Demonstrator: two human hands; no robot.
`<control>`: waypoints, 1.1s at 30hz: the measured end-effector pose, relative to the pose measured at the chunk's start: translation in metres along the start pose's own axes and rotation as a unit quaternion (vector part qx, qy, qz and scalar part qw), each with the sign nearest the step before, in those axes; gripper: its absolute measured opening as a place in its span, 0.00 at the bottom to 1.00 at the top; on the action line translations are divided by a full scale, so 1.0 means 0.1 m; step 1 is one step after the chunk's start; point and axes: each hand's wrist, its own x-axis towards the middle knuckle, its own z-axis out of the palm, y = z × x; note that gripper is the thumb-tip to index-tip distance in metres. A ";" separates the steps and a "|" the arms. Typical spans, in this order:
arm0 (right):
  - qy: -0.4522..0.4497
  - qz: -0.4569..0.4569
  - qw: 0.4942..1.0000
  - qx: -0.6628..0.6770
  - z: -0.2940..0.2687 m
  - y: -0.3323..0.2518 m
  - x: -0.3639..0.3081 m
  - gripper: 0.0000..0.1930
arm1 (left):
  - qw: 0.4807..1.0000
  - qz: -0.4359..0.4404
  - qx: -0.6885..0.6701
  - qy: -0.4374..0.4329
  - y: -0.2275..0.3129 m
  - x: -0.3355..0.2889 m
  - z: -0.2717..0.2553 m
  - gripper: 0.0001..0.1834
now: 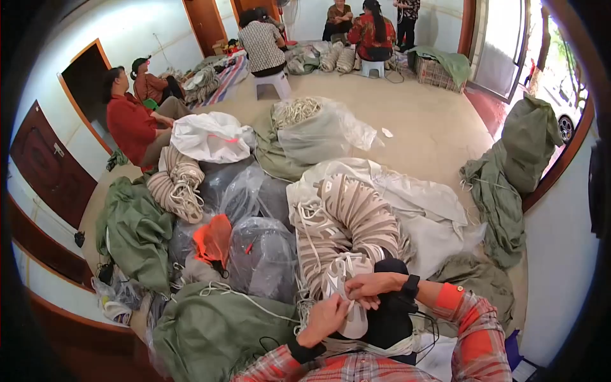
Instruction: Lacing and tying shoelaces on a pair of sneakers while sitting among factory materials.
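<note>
A beige-and-white shoe upper (354, 327) lies over my lap, at the near end of a long curved row of nested shoe uppers (359, 213). My left hand (326, 318) is closed in a pinch at the upper's left side, on a pale shoelace. Just above and to the right, my right hand (375, 286) bends over the lacing area with its fingers pinched together on the lace. The thin lace is partly hidden by my fingers. White laces (391, 346) lie across my lap below the hands.
Green cloth sacks (210, 331) and clear plastic bags (262, 254) crowd the left. Another row of uppers (175, 181) lies beyond them, near a bag of laces (299, 111). Several people sit farther back, one in red (130, 124) at left. A stuffed green sack (529, 143) stands at right.
</note>
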 end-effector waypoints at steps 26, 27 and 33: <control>0.073 -0.095 0.976 -0.183 0.05 0.09 0.31 0.09 | 0.940 -0.092 -0.316 0.088 -0.10 0.02 0.21 0.16; 0.080 -0.094 0.976 -0.180 0.06 0.19 0.39 0.09 | 0.941 -0.088 -0.316 0.081 -0.09 0.03 0.21 0.16; 0.123 -0.038 0.969 -0.211 0.07 -0.05 0.14 0.06 | 0.946 -0.111 -0.304 0.010 -0.09 0.06 0.12 0.16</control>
